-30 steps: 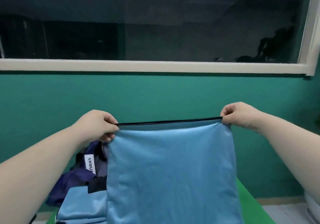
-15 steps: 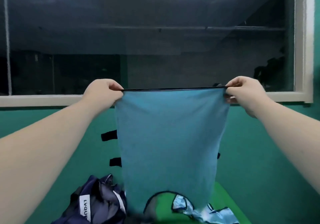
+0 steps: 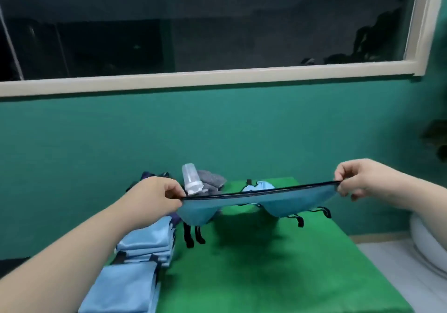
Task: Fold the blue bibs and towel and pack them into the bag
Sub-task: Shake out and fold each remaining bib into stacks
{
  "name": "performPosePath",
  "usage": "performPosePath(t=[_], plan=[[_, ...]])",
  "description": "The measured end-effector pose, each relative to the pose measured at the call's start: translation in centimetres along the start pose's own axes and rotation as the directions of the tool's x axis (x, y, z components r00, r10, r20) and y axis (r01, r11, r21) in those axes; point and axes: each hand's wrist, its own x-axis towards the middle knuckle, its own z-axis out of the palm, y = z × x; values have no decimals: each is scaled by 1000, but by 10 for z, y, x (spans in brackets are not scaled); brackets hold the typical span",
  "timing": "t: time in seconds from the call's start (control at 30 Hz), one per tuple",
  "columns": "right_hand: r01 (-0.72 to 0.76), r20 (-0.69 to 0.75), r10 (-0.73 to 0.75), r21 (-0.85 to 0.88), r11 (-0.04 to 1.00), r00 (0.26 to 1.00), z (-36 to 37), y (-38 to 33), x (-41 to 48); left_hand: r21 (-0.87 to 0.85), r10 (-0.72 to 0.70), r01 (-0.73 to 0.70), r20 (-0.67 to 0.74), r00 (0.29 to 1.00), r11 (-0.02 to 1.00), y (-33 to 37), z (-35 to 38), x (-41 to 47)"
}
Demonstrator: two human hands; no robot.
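Note:
A blue bib [image 3: 285, 203] with black trim and dangling black straps is stretched almost flat above the green table [image 3: 266, 264]. My left hand [image 3: 154, 196] pinches its left corner and my right hand [image 3: 358, 179] pinches its right corner. A stack of folded blue bibs [image 3: 147, 242] lies at the table's left, with a larger folded light blue cloth [image 3: 123, 288] in front of it. The dark navy bag [image 3: 147, 176] shows behind my left hand, mostly hidden. Another light blue bib [image 3: 258, 187] lies at the far end of the table.
A clear plastic bottle [image 3: 191, 179] and a grey cloth [image 3: 210, 180] sit at the table's far left. A teal wall with a window stands right behind the table. A white rounded object [image 3: 430, 245] is on the floor at the right.
The bib was held high, hanging down in front of me; now it is lowered and swung out nearly level over the table. The view has tilted down, so the table shows.

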Motion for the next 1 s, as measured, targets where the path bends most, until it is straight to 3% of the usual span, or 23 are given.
performPosePath(t=[0.17, 0.37, 0.73, 1.0], plan=[[-104, 137, 129, -176, 979, 982, 56, 69, -51, 10, -52, 51, 78, 996, 999, -38, 70, -59], [-82, 176, 135, -280, 957, 975, 89, 106, -103, -4, -122, 124, 149, 981, 992, -66, 113, -119], [-104, 176, 120, -99, 990, 977, 101, 136, -180, -78, -2, 17, 190, 982, 997, -74, 120, -194], [-111, 164, 105, 22, 994, 981, 94, 135, -159, -89, 49, -25, 279, 959, 996, -65, 112, -170]])
